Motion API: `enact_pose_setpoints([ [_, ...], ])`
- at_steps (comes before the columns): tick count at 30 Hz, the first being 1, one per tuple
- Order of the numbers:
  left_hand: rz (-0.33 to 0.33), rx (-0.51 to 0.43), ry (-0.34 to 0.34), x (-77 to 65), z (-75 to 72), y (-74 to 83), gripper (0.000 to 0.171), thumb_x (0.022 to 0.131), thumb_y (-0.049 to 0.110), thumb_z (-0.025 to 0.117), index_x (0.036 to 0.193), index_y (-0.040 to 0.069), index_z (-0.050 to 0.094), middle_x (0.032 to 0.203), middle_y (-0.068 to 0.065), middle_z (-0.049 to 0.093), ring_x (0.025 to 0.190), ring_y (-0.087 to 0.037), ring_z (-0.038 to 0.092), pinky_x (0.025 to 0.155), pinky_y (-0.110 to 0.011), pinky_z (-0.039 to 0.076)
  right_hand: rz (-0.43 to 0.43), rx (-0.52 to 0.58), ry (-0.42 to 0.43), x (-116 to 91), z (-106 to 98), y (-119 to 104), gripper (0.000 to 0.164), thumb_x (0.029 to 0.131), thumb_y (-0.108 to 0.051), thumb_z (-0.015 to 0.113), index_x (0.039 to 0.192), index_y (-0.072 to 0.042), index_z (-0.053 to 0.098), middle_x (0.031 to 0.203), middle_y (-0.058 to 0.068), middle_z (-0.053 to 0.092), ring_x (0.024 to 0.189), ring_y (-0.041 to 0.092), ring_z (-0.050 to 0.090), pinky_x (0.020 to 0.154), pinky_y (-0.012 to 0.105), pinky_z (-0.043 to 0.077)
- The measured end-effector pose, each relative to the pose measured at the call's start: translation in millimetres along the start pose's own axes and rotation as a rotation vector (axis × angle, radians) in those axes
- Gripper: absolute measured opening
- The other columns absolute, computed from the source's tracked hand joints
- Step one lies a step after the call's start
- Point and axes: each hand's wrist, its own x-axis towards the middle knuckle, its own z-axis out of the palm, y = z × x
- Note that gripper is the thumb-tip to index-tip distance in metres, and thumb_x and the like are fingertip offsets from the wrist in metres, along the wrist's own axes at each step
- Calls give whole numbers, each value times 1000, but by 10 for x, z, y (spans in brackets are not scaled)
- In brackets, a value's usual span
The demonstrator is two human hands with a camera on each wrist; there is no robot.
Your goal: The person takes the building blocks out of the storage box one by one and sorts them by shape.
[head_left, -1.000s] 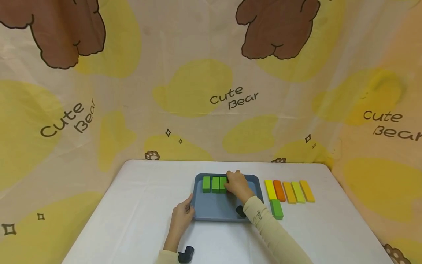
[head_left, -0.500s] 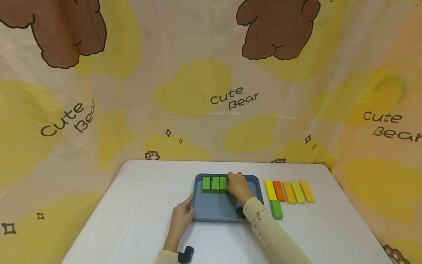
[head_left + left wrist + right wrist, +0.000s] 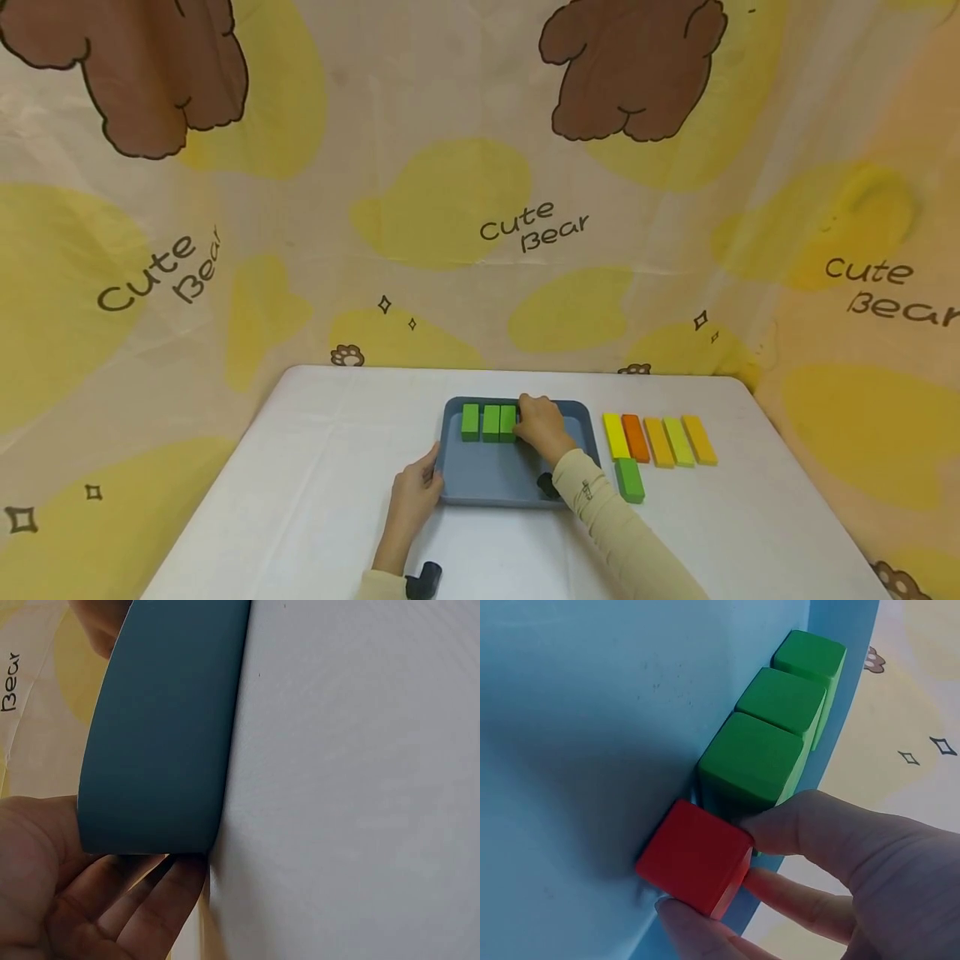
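Note:
My right hand [image 3: 544,425] is over the back of a blue-grey tray [image 3: 495,479], pinching a red block [image 3: 694,855] between thumb and fingers. In the head view the hand hides this block. Right beside it stand three green blocks, the nearest green block [image 3: 750,760] close to the red one, in a row along the tray's back wall. A small gap parts the leftmost green block [image 3: 469,422] from the other two. My left hand [image 3: 416,486] holds the tray at its left side, its thumb by the rim and its fingers against the outer wall [image 3: 161,742].
Right of the tray, a row of flat blocks lies on the white table [image 3: 315,467]: a yellow block [image 3: 615,435], an orange block [image 3: 635,437] and several yellowish ones. A green block [image 3: 629,480] lies in front of them. A printed cloth [image 3: 450,208] hangs behind the table.
Both hands stay in almost the same place, and the blocks have not visibly moved. The whole head view sits slightly lower in the frame now.

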Motion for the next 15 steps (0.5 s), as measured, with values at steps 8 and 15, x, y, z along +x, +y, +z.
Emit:
enact_pose_setpoints([
  [8,-5,3,8,3,5,-1,49,89,1,57,137,0,53,134,-21,58,122,-34,60,95,-38,56,-15,2,15,-25,-17,12,27,73,-13,81,90,-6,63,76,9,63,71,26,60,57,38,52],
  [15,-5,10,7,-1,2,11,49,89,1,57,137,0,54,133,-20,59,121,-34,60,95,-38,55,-24,53,40,-174,-186,56,34,75,-13,79,105,-5,66,84,13,63,73,26,58,57,35,51],
])
